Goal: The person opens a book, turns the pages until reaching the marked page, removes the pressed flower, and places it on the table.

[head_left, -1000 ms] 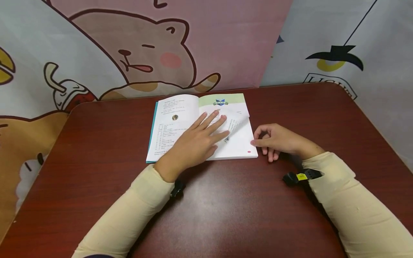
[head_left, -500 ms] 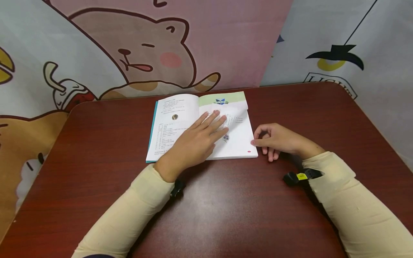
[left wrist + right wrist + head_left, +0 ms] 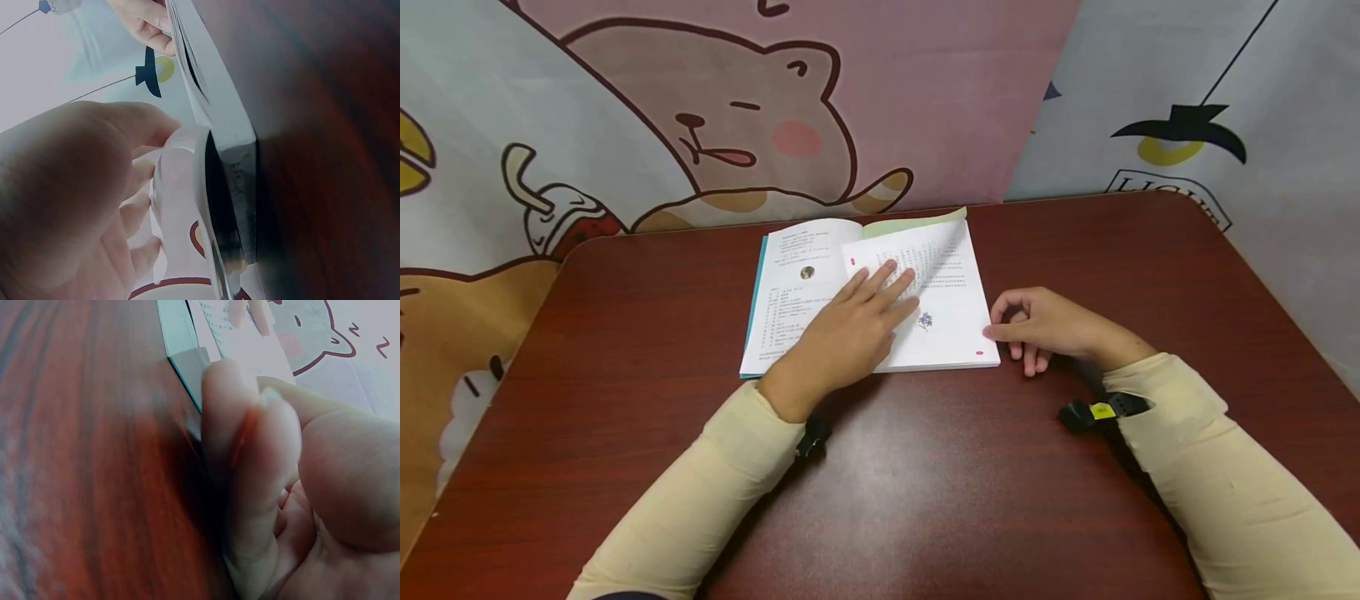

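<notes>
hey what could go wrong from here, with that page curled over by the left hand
The left hand overlaps the curled page in the head view, so pressing down on the bend might crease it. The open book lies on a shiny table, so a sideways push could perhaps make it slide. And with the right hand at the book's right edge, it might catch or lift the sheets there.

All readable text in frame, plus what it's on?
"LIGH": wall covering, lower part cut off by the table.
Two "Z"-like marks: wall covering, right wrist view.
Book: print and red page marks too small or blurred to read.
Yellow label on black wrist device: too small.
</notes>
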Demonstrator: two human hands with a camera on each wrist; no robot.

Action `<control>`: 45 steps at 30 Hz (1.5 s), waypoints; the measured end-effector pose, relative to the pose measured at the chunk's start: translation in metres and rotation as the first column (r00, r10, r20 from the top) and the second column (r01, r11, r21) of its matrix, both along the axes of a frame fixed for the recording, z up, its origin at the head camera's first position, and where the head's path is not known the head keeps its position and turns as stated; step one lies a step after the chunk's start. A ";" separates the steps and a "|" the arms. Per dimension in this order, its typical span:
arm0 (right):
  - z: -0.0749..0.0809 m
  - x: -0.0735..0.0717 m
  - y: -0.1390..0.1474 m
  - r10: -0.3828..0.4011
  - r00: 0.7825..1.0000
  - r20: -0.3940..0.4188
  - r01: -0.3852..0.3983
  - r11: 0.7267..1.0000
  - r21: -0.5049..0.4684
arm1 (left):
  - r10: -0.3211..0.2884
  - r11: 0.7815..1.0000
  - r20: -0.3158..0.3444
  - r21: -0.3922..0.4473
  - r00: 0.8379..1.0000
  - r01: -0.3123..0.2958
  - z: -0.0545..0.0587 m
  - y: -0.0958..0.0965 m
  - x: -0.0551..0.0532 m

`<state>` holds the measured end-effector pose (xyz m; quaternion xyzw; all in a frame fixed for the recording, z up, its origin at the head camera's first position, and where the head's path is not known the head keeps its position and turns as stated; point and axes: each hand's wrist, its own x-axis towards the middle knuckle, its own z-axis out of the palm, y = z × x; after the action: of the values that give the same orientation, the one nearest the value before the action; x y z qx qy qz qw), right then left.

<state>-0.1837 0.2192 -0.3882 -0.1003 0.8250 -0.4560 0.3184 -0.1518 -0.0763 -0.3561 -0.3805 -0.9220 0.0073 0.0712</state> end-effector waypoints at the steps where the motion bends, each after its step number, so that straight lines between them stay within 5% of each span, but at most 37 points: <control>1: 0.000 0.000 0.000 0.001 1.000 -0.001 -0.001 1.000 0.001 | 0.009 1.000 0.007 0.000 1.000 -0.009 0.000 0.000 0.000; 16: 0.000 0.001 -0.002 -0.001 1.000 -0.012 0.002 1.000 0.019 | 0.093 0.994 -0.033 -0.052 0.995 -0.094 -0.003 -0.004 0.002; 29: 0.001 0.001 -0.002 -0.007 1.000 0.007 0.007 1.000 0.009 | 0.181 0.981 0.178 -0.108 0.967 -0.163 -0.003 -0.004 0.003; 39: -0.001 0.000 -0.001 -0.004 1.000 0.000 0.004 1.000 0.013 | 0.211 0.977 0.270 -0.090 0.939 -0.193 -0.002 -0.003 0.003; 45: 0.000 0.000 -0.002 -0.003 1.000 0.000 0.003 1.000 0.014 | 0.178 0.984 0.281 -0.069 0.943 -0.165 -0.003 -0.001 0.003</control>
<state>-0.1833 0.2176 -0.3880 -0.0967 0.8285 -0.4506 0.3181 -0.1491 -0.0775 -0.3595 -0.2975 -0.9518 -0.0211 -0.0722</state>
